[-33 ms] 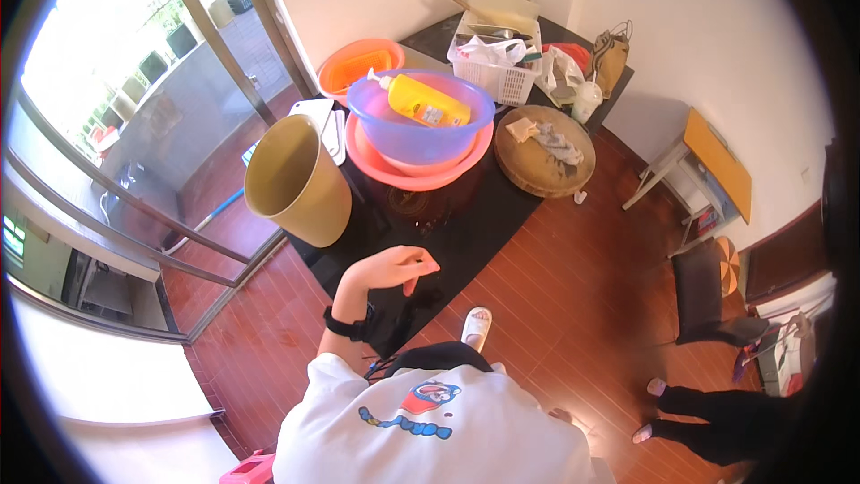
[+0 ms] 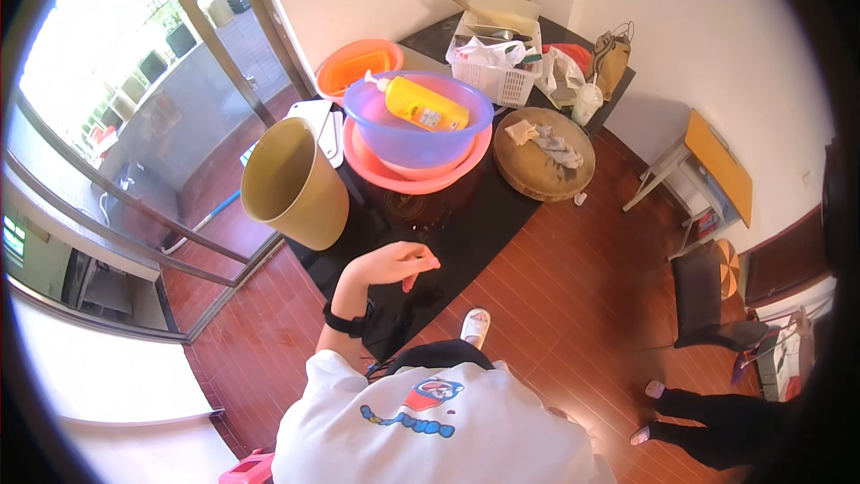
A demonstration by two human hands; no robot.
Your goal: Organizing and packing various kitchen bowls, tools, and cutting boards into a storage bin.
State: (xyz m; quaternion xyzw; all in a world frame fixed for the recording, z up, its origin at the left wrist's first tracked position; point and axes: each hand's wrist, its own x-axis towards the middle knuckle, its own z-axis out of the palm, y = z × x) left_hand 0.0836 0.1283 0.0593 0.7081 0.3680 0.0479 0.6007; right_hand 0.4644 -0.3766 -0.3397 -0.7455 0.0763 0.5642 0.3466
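Note:
My left hand (image 2: 394, 265), with a dark band on its wrist, hovers above the near part of the black table (image 2: 381, 314). Its fingers are bent and loosely side by side, the thumb hangs apart below them, and nothing is held. Closest to it stands an olive-brown bin (image 2: 309, 206) at the table's left edge. Beyond the hand, a translucent blue-purple basin (image 2: 403, 139) is stacked on pink basins (image 2: 394, 184). A yellow pump bottle (image 2: 425, 106) lies across the blue-purple one. My right hand is out of the picture.
A round wooden board (image 2: 524, 175) bears a greyish cloth (image 2: 560, 148). Behind are an orange basin (image 2: 327, 81), a white basket (image 2: 506, 85) of utensils and a lidded cup (image 2: 587, 105). Sliding glass doors flank the left. A chair (image 2: 703, 291) and another person's legs (image 2: 708, 412) are right.

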